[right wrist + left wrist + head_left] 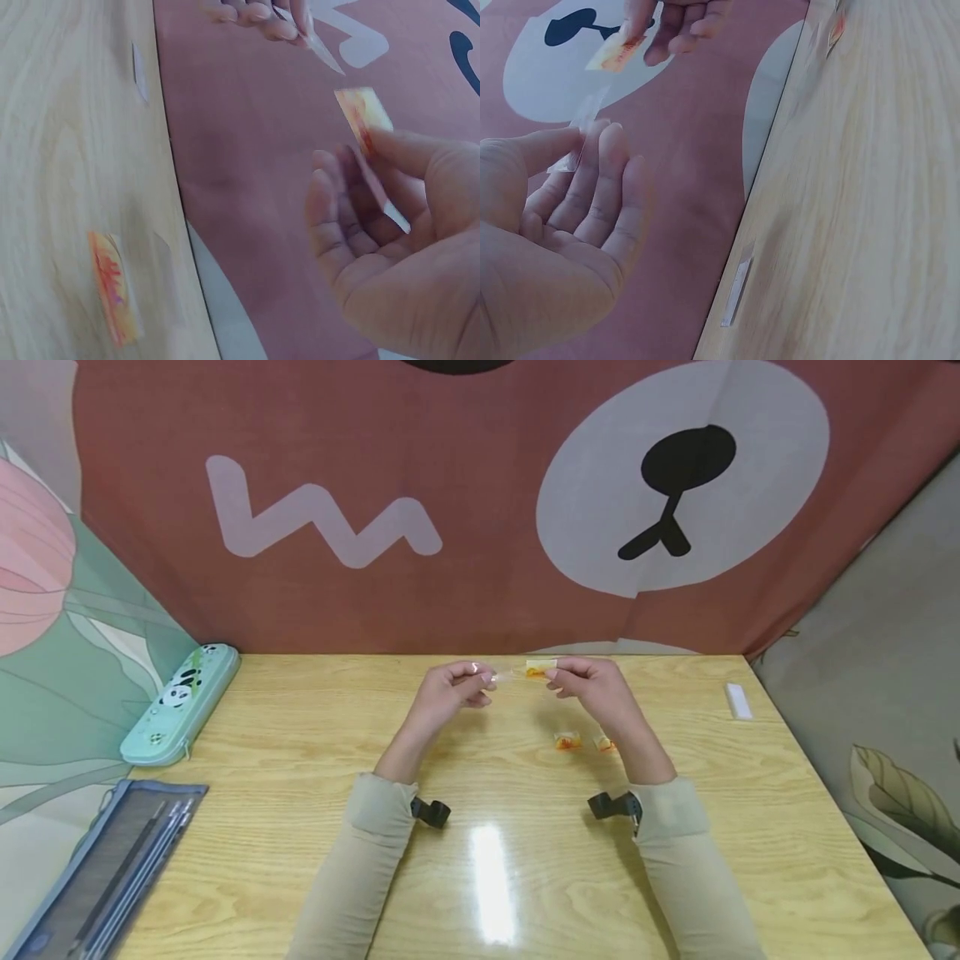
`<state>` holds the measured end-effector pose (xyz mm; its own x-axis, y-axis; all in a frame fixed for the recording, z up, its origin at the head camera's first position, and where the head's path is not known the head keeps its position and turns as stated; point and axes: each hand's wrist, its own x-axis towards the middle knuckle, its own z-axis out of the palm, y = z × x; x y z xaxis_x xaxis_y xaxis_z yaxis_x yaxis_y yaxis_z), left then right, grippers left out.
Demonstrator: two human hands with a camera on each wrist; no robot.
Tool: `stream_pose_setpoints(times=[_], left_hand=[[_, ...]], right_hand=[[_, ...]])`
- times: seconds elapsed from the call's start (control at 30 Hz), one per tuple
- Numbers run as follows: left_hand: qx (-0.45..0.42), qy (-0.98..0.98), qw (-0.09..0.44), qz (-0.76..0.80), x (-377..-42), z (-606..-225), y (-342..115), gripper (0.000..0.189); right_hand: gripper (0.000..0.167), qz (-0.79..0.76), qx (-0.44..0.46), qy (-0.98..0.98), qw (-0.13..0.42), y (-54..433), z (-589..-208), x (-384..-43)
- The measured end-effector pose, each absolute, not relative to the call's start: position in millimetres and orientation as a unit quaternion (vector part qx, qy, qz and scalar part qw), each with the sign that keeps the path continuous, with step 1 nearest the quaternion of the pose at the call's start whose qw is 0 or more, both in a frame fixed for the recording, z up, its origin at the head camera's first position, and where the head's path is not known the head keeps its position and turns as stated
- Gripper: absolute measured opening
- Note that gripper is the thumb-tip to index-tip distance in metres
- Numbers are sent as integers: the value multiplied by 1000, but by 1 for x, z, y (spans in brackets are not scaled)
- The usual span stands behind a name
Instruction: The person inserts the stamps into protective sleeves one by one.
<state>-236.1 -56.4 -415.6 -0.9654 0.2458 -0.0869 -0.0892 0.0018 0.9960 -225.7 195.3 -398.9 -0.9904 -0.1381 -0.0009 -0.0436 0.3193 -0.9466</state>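
Observation:
My left hand (453,685) pinches a crinkled clear plastic wrapper (591,109) between thumb and fingertips, its free end pointing toward the other hand. Opposite it, my right hand (592,683) pinches a small yellow-and-orange printed piece (365,116) between thumb and fingers. A pale strip (396,216) shows below the right thumb, inside the curl of the fingers. Both hands are raised over the back of the table. Two similar printed pieces lie on the wood below the right hand, one printed piece (567,741) in full view and another printed piece (604,743) partly behind the wrist.
A thin whitish strip (737,292) lies near the table's back edge. At the right sits a white block (738,702). A mint panda pencil case (182,706) and a dark mesh pouch (123,860) with pencils lie at the left. Patterned cloth (480,593) hangs behind the table.

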Motion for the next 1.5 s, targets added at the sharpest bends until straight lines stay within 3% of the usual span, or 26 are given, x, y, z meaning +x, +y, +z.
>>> stream_pose_setpoints(times=[0.33,1.13,1.5], left_hand=[[47,686,117,717,-236,-411,-52,28],[28,672,77,736,-233,-418,-48,25],[29,662,67,746,-232,-419,-47,33]], right_hand=[[29,-655,-38,755,22,190,-399,-226],[12,-703,-31,708,65,177,-406,-223],[20,-695,-33,714,80,170,-403,-221]])
